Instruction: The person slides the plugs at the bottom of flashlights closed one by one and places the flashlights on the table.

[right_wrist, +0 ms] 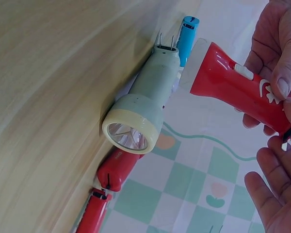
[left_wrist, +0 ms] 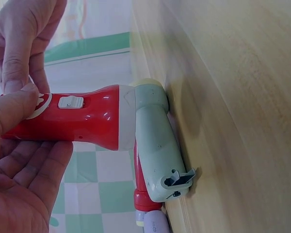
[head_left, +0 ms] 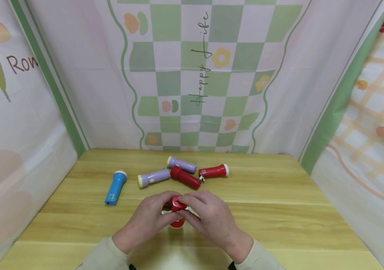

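Between both hands a red flashlight [head_left: 178, 204] is held up with its white lens end down. My left hand [head_left: 147, 214] grips its body, thumb across the side below the white slide switch [left_wrist: 71, 102]. At the tail end, my right hand [head_left: 212, 213] pinches with thumb and fingers, close to the metal plug prongs [right_wrist: 287, 140] that stick out there. A pale green flashlight [left_wrist: 157, 138] with a cream rim lies on the table right by the red one's lens; its own prongs [right_wrist: 166, 42] are out. The hands mostly hide it in the head view.
Farther back lie two purple flashlights [head_left: 154, 177], a dark red flashlight [head_left: 186, 177] and a red flashlight with a white rim [head_left: 214, 171]. A blue flashlight [head_left: 115, 188] lies at the left on the wooden table [head_left: 279, 210]. Printed curtains [head_left: 104, 75] enclose the table.
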A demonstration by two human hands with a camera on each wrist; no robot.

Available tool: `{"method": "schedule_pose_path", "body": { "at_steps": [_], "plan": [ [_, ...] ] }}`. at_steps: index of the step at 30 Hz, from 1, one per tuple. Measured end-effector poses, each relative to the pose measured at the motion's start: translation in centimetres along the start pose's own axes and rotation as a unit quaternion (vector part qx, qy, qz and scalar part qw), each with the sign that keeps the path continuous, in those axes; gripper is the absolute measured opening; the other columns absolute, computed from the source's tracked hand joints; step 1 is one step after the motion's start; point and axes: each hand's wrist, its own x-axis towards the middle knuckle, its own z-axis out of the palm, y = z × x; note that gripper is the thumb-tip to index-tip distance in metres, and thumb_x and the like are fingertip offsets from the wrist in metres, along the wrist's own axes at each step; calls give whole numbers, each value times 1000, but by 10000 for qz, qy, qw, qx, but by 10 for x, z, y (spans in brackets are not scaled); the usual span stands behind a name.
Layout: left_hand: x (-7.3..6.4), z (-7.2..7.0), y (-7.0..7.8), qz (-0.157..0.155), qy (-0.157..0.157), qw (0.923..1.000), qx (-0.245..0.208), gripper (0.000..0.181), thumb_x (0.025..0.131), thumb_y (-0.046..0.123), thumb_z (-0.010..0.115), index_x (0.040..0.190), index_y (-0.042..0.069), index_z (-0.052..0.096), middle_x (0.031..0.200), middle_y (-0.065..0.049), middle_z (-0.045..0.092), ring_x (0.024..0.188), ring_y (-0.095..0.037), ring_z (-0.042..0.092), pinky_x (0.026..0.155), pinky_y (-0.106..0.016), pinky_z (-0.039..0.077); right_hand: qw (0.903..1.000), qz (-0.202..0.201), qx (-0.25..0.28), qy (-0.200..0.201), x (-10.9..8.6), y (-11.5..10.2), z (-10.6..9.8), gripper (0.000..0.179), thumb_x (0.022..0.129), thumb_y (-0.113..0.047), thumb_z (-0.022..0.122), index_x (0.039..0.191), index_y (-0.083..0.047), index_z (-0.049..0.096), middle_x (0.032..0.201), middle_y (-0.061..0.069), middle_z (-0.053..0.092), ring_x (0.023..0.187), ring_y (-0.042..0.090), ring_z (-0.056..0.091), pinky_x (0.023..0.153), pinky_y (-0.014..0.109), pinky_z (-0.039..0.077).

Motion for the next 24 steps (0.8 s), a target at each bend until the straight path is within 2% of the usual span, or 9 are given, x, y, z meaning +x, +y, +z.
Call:
{"method": "schedule_pose_path", "body": {
  "at_steps": [17,24],
  "plan": [
    [-1,-3,2,-99,-86,9998,-135,34,93,19,81,125,17,70,117,7,75,101,-6,72,87,-19,59,9999,138,15,-29,-1,-2,0,34,89,-27,85,119,-16,73,107,-6,77,92,9,71,79,25,61],
    [-2,-3,1,-7,-34,9998,-207,33,93,21,80,125,17,70,117,7,75,101,-5,72,86,-19,59,9999,102,37,21,-1,-2,-1,34,87,-25,87,116,-15,73,105,-5,77,91,10,72,80,25,61]
  ]
}}
